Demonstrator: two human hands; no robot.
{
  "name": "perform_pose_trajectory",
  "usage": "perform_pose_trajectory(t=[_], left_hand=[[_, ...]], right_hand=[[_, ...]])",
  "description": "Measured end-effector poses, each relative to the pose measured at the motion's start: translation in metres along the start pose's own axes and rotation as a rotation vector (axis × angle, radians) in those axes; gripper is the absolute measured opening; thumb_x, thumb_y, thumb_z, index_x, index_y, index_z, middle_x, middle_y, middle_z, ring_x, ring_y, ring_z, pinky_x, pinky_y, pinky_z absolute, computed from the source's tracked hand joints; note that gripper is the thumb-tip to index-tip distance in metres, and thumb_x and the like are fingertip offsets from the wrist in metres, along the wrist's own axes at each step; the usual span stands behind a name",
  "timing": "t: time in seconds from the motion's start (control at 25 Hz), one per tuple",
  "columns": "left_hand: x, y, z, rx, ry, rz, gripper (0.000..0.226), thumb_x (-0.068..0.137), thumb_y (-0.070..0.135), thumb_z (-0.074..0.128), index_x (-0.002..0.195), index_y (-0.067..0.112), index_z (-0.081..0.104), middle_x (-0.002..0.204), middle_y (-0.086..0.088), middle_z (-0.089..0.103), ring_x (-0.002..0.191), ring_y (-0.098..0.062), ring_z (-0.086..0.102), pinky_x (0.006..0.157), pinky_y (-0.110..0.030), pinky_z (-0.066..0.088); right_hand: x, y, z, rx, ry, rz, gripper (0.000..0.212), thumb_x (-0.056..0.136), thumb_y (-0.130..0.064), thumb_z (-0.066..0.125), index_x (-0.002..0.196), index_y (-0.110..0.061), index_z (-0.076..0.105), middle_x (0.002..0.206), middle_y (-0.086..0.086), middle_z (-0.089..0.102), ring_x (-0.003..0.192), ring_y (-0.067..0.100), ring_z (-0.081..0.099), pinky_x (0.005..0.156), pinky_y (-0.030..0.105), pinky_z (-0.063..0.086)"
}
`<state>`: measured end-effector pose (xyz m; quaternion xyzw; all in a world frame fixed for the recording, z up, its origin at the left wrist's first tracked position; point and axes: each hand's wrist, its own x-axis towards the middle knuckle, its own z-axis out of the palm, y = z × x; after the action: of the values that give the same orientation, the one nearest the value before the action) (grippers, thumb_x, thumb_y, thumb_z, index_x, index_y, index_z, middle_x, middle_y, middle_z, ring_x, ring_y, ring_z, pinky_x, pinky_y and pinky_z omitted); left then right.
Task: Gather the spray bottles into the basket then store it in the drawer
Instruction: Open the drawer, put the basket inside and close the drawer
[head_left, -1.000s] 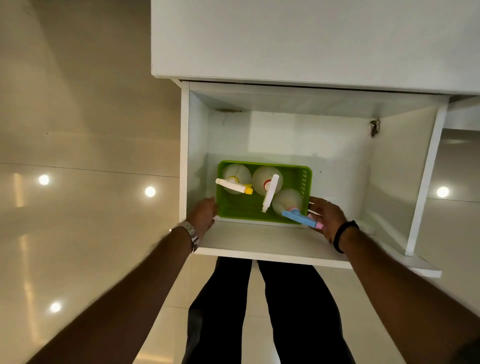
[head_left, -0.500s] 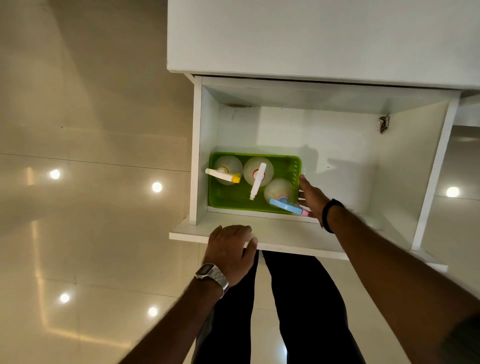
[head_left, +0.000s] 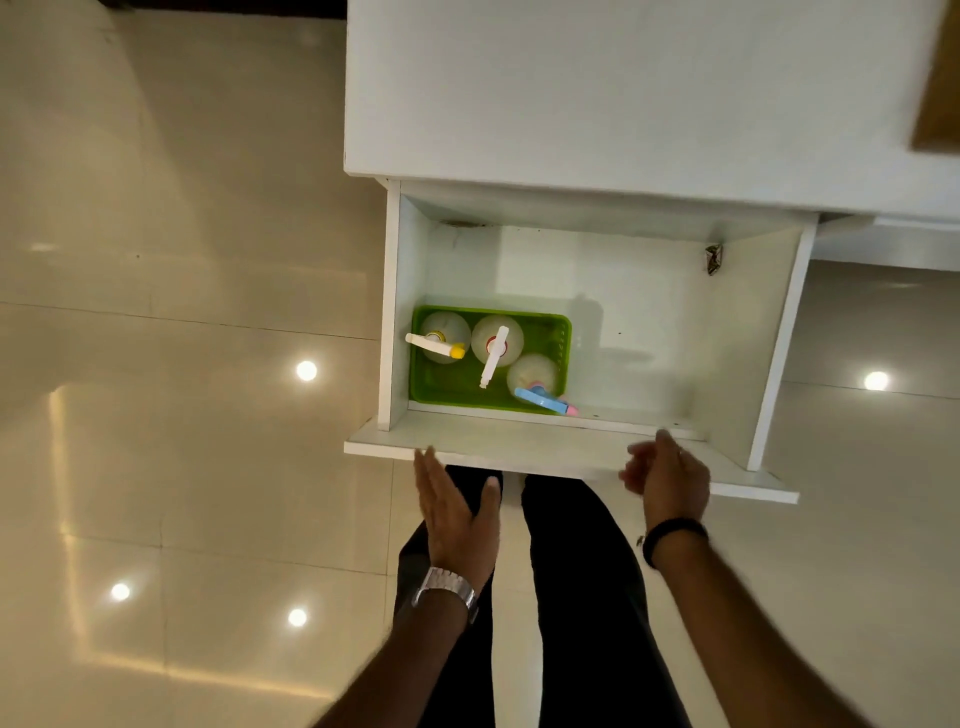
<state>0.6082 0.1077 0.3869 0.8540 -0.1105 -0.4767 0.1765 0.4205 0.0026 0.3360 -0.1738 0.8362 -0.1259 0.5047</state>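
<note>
Both of our hands have pulled back from the green basket (head_left: 562, 344) since a moment ago, and now they float just in front of the drawer (head_left: 524, 451) edge. Our left hand (head_left: 457, 512) is flat with fingers spread and holding nothing, and our right hand (head_left: 670, 475) is loosely curled and empty too. Three spray bottles (head_left: 496, 340) stand in the basket, which sits in the front left corner of the open drawer.

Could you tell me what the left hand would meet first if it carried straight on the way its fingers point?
Most likely the front panel of the open drawer: the left hand is open, fingertips just short of that panel's near edge. Depth is unclear, so it might pass below it.
</note>
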Motion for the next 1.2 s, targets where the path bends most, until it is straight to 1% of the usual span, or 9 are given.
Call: perform_pose_trajectory(t=[0.04, 0.12, 0.24, 0.36, 0.48, 0.56, 0.72, 0.96, 1.2], left_hand=[[0.001, 0.010, 0.004, -0.255, 0.018, -0.269, 0.084, 0.099, 0.037, 0.056, 0.160, 0.020, 0.002, 0.170, -0.003, 0.000, 0.157, -0.024, 0.007, 0.121, -0.030, 0.010], [0.013, 0.028, 0.010, -0.786, -0.019, -0.687, 0.073, 0.101, 0.050, 0.045, 0.160, 0.020, 0.014, 0.168, -0.009, 0.019, 0.153, -0.031, 0.025, 0.123, -0.043, 0.021], [0.038, 0.045, 0.008, -1.170, -0.023, -0.850, 0.080, 0.094, 0.069, 0.037, 0.151, 0.014, 0.035, 0.156, -0.018, 0.040, 0.143, -0.036, 0.041, 0.119, -0.047, 0.032], [0.049, 0.065, 0.003, -1.243, 0.027, -0.912, 0.082, 0.088, 0.072, 0.043, 0.150, 0.020, 0.038, 0.153, -0.018, 0.042, 0.137, -0.038, 0.046, 0.113, -0.052, 0.040], [0.061, 0.080, -0.004, -1.225, 0.019, -0.968, 0.087, 0.086, 0.072, 0.046, 0.157, 0.028, 0.022, 0.163, -0.014, 0.021, 0.147, -0.039, 0.030, 0.109, -0.056, 0.042], [0.071, 0.089, -0.006, -1.212, 0.006, -0.977, 0.086, 0.084, 0.073, 0.049, 0.155, 0.031, 0.024, 0.163, -0.011, 0.019, 0.148, -0.038, 0.027, 0.102, -0.055, 0.047], [0.083, 0.113, -0.010, -1.216, -0.026, -0.931, 0.084, 0.082, 0.072, 0.052, 0.153, 0.033, 0.030, 0.161, -0.009, 0.023, 0.146, -0.038, 0.029, 0.101, -0.054, 0.049], [0.099, 0.151, -0.016, -1.254, -0.100, -0.805, 0.085, 0.085, 0.070, 0.049, 0.155, 0.028, 0.027, 0.163, -0.012, 0.020, 0.146, -0.038, 0.029, 0.104, -0.056, 0.048], [0.124, 0.193, -0.026, -1.222, -0.214, -0.705, 0.093, 0.088, 0.072, 0.038, 0.161, 0.023, 0.007, 0.167, -0.021, 0.005, 0.148, -0.045, 0.025, 0.103, -0.052, 0.048]], right_hand=[[-0.006, 0.011, -0.007, 0.047, 0.020, 0.172, 0.051, 0.097, -0.041, 0.046, 0.096, 0.001, 0.073, 0.067, 0.011, 0.068, 0.063, 0.029, 0.063, 0.060, 0.032, 0.052], [-0.015, 0.027, -0.013, 0.198, -0.046, 0.521, 0.054, 0.101, -0.046, 0.041, 0.124, -0.001, 0.061, 0.104, 0.017, 0.069, 0.085, 0.029, 0.065, 0.075, 0.040, 0.055], [-0.018, 0.023, -0.003, 0.530, -0.130, 0.682, 0.065, 0.100, -0.056, 0.038, 0.150, -0.016, 0.035, 0.141, 0.015, 0.055, 0.128, 0.035, 0.055, 0.110, 0.052, 0.042], [-0.014, -0.004, 0.014, 0.759, -0.091, 0.703, 0.063, 0.096, -0.059, 0.045, 0.142, -0.017, 0.046, 0.141, 0.013, 0.056, 0.129, 0.033, 0.055, 0.112, 0.050, 0.041], [-0.012, -0.029, 0.024, 0.745, -0.047, 0.728, 0.050, 0.095, -0.057, 0.047, 0.121, -0.015, 0.057, 0.134, 0.012, 0.060, 0.121, 0.031, 0.060, 0.106, 0.048, 0.048], [-0.010, -0.041, 0.029, 0.713, -0.048, 0.711, 0.044, 0.095, -0.055, 0.047, 0.112, -0.016, 0.058, 0.131, 0.010, 0.062, 0.119, 0.031, 0.061, 0.105, 0.048, 0.048], [-0.005, -0.062, 0.037, 0.760, -0.077, 0.681, 0.053, 0.094, -0.052, 0.053, 0.133, -0.016, 0.054, 0.134, 0.012, 0.061, 0.121, 0.032, 0.061, 0.106, 0.049, 0.048], [0.008, -0.108, 0.046, 0.761, -0.107, 0.599, 0.059, 0.095, -0.052, 0.054, 0.138, -0.012, 0.048, 0.134, 0.015, 0.057, 0.120, 0.032, 0.059, 0.108, 0.049, 0.046], [0.028, -0.160, 0.066, 0.725, -0.144, 0.517, 0.062, 0.095, -0.051, 0.053, 0.143, -0.014, 0.043, 0.141, 0.015, 0.050, 0.123, 0.035, 0.055, 0.109, 0.052, 0.044]])
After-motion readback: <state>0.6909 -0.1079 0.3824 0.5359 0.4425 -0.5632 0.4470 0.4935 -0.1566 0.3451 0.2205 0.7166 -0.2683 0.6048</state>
